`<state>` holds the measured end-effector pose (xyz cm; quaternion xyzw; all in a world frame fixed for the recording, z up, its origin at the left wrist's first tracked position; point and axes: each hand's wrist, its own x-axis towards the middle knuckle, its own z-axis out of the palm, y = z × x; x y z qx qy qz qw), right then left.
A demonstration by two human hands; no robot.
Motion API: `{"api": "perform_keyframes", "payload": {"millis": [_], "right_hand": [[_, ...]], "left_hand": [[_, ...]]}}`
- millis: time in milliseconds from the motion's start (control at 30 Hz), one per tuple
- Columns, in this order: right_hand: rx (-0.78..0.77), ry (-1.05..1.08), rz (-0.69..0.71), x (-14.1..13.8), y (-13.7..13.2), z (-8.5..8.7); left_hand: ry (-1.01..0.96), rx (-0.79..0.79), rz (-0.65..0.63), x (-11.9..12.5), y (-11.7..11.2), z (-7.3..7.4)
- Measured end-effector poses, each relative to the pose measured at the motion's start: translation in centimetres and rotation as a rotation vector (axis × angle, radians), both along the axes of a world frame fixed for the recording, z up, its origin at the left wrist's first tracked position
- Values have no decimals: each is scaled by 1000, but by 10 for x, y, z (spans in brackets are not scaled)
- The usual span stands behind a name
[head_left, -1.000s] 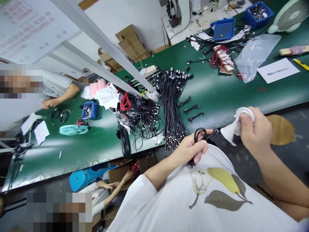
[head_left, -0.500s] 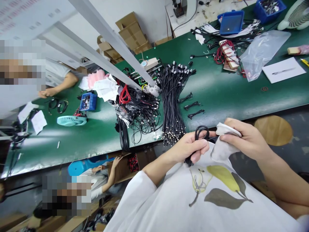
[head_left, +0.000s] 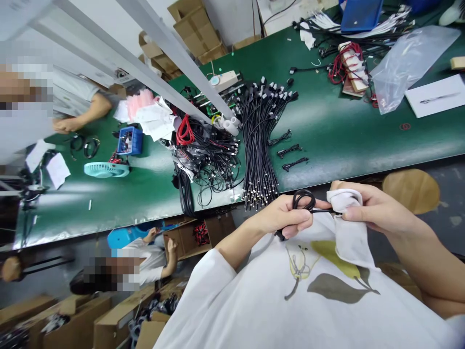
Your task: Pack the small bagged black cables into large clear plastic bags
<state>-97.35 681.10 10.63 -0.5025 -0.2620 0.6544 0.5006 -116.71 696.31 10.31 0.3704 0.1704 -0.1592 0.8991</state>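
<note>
My left hand is closed around a coiled black cable, its loops standing up above the fingers and a dark end hanging below. From there the cable runs right into a white cloth. My right hand pinches that cloth around the cable, so the cable's far end is hidden. Both hands are held in front of my white shirt, just off the table's front edge. On the table beyond lie a large bundle of black cables and several small tied cables.
The green table carries a tangled cable heap, a clear plastic bag, white paper and a turquoise fan. White posts rise from it. A round stool stands at right. Two people are at left, near cardboard boxes.
The cloth has shifted slightly right along the cable, and more of it now hangs down. A length of cable shows between my hands. The camera view has tilted a little.
</note>
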Motion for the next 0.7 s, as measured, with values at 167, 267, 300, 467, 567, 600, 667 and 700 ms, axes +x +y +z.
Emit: {"api": "perform_keyframes", "payload": {"millis": [167, 267, 300, 467, 567, 600, 667, 700], "right_hand": [[-114, 195, -64, -4, -2, -1], [-118, 54, -66, -3, -2, -5], [-105, -68, -54, -3, -1, -7], [-35, -812, -125, 8, 1, -15], [-12, -920, -214, 13, -5, -7], [12, -958, -246, 13, -8, -3], [100, -1075, -274, 8, -12, 4], [158, -1137, -252, 4, -12, 6]], "left_hand": [[-86, 171, -28, 3, -1, -1], [-87, 192, -67, 4, -2, -3], [-79, 190, -86, 5, -2, -4], [-28, 253, -83, 6, -3, -2], [41, 377, 60, 6, -2, 4], [54, 410, 88, 5, -2, 5], [57, 466, 105, 3, 0, 7], [50, 494, 104, 2, 1, 8]]}}
